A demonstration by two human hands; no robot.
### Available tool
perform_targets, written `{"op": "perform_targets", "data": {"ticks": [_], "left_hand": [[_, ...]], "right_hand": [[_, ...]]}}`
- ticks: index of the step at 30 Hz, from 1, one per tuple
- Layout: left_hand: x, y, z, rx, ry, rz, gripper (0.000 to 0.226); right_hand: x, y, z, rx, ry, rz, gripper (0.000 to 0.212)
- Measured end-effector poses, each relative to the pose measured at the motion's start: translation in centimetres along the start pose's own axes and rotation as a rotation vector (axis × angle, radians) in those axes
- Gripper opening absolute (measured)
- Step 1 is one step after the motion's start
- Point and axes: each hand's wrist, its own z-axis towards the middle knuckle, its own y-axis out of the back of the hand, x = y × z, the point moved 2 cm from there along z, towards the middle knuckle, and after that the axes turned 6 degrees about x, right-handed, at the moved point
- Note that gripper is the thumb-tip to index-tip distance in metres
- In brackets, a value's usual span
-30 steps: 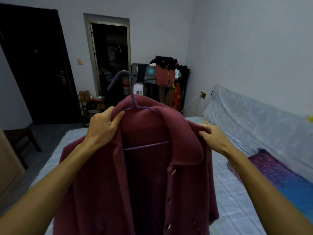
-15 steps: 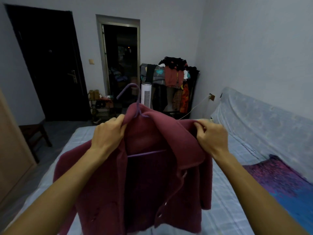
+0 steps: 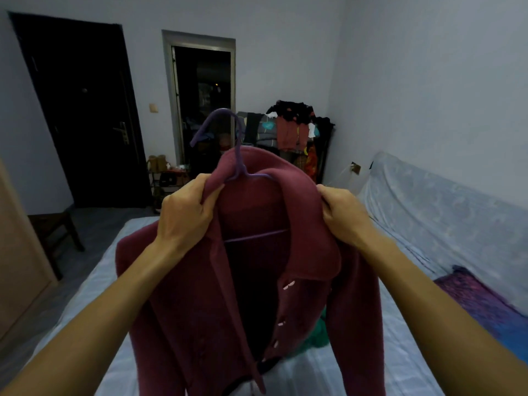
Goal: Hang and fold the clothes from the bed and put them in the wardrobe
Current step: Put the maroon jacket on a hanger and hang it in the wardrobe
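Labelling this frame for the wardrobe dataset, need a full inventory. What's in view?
coat: 1, maroon, held up over bed, on hanger
hanger: 1, purple, inside coat collar, hook up
bed: 1, pale blue sheet, under coat
green garment: 1, green, on bed behind coat
blanket: 1, purple-blue, far right
clothes rack: 1, dark, loaded, far corner
door: 1, black, back left
doorway: 1, grey frame, back centre
stool: 1, dark, floor left
left hand: 1, grips coat collar, left side
right hand: 1, grips coat collar, right side

maroon coat (image 3: 200,304) on purple hanger (image 3: 237,144), upright
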Motion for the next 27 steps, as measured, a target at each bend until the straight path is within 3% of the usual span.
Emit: {"op": "perform_targets", "data": {"ticks": [10,15,20,25,27], "left_hand": [[-0.2,-1.5,-0.3,0.203,0.05,-0.071,0.03],[5.0,0.0,-2.4,0.306,0.314,0.124,0.05],[5.3,1.0,-2.4,0.219,0.29,0.049,0.052],[5.6,-0.6,-3.7,0.439,0.226,-0.013,0.054],[5.4,-1.4,-3.7,0.427,0.227,-0.054,0.045]], "right_hand": [[3.4,-1.0,-0.6,-0.086,0.063,-0.024,0.03],[2.2,-1.2,-1.6,-0.184,-0.057,0.046,0.016],[2.0,-1.5,-1.7,-0.17,-0.097,0.069,0.014],[1.3,-1.1,-2.3,-0.183,-0.119,0.157,0.019],[1.2,-1.0,-2.4,-0.159,-0.108,0.209,0.016]]}}
